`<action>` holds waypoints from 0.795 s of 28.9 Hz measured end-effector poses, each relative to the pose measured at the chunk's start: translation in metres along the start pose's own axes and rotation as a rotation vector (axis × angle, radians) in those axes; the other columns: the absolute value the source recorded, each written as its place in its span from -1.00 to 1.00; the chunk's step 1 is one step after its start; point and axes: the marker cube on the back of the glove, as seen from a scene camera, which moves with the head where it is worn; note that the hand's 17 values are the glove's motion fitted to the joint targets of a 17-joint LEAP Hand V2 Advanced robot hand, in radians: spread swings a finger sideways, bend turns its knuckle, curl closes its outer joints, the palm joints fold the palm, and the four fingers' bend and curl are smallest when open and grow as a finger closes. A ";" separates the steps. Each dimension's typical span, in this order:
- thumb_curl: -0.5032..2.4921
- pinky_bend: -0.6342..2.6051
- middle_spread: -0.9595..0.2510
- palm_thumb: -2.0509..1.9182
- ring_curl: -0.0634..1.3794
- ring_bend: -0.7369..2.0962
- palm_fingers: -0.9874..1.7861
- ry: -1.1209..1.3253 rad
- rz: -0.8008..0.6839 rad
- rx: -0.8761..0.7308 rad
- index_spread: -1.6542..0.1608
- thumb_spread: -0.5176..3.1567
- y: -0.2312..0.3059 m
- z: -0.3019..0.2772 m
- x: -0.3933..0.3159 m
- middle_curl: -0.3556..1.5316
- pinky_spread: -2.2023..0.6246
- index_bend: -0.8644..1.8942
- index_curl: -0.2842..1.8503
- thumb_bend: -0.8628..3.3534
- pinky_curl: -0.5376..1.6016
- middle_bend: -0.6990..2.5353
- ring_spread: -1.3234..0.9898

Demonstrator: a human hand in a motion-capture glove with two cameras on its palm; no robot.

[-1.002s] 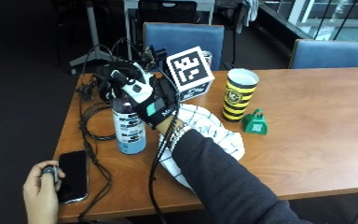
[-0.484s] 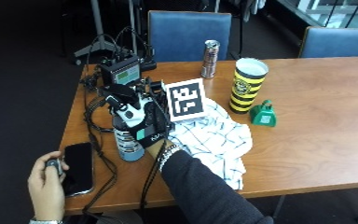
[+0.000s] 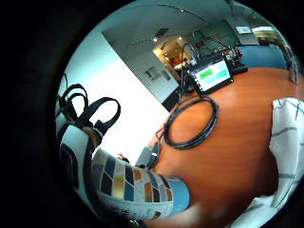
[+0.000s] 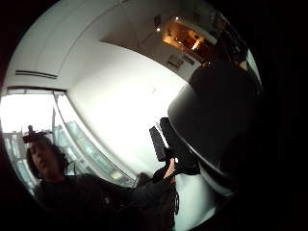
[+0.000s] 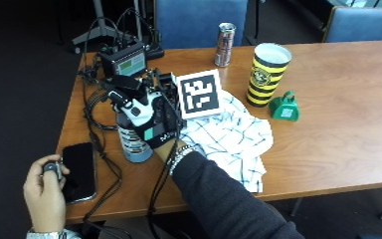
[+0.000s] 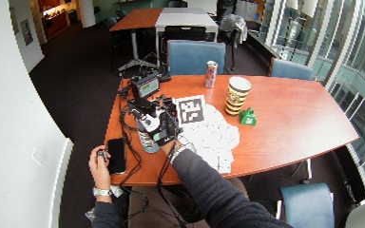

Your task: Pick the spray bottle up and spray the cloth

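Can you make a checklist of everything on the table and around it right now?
Surface: wooden table.
Job's things: bottle upright beside the checked cloth, which lies crumpled.
Clutter: can, striped cup, green bell, phone, screen box.
Grip: right hand at the bottle's top; fingers hidden.
Cables: black cable runs along the table edge; a coil lies by the screen box.
Surroundings: blue chairs, dark floor.
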 end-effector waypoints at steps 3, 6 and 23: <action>-0.46 -0.33 0.19 0.32 -0.33 0.00 0.70 -0.008 -0.015 -0.012 0.52 -0.11 0.000 0.006 -0.004 -0.09 0.35 -0.25 -0.36 -0.60 -0.15 -0.10 -0.06; -0.46 -0.32 0.19 0.31 -0.33 0.00 0.70 -0.017 -0.012 -0.017 0.52 -0.12 0.002 0.010 -0.005 -0.09 0.34 -0.25 -0.36 -0.60 -0.15 -0.10 -0.06; -0.46 -0.33 0.20 0.32 -0.37 -0.08 0.60 -0.012 0.221 -0.237 0.50 -0.14 0.071 0.023 0.041 -0.13 0.39 -0.21 -0.33 -0.60 -0.15 -0.17 -0.04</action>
